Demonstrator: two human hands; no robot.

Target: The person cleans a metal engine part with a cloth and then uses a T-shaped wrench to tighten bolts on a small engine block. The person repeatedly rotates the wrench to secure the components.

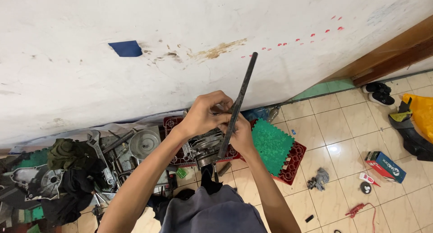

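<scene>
- The long dark metal bar (239, 102) could slip or swing sideways: it is held only near its middle, its upper end stands free in front of the white wall (90, 34), and its lower end rests down by the metal engine part (204, 147), so a sideways push would likely make it skid off.
- Fingers could get pinched, I judge, because both hands crowd together around the same short stretch of the bar.
- The left hand (205, 113) is clenched around the bar from the left, fingers curled over it.
- The right hand (239, 134) grips the bar just below and to the right, touching the left hand; how tightly it closes is partly hidden.
- The bar runs tilted, from above the hands down between them to the engine part, which sits on the red tile mat (297, 158) on the floor.
- A green mat piece (270, 145) lies on the red one, just right of the hands.
- Near the mat's left edge lie a round metal cover (144, 143) and an adjustable wrench (100, 154); a stumble there could knock the work.
- A small grey rag (319, 178) lies on the floor tiles to the right.
</scene>
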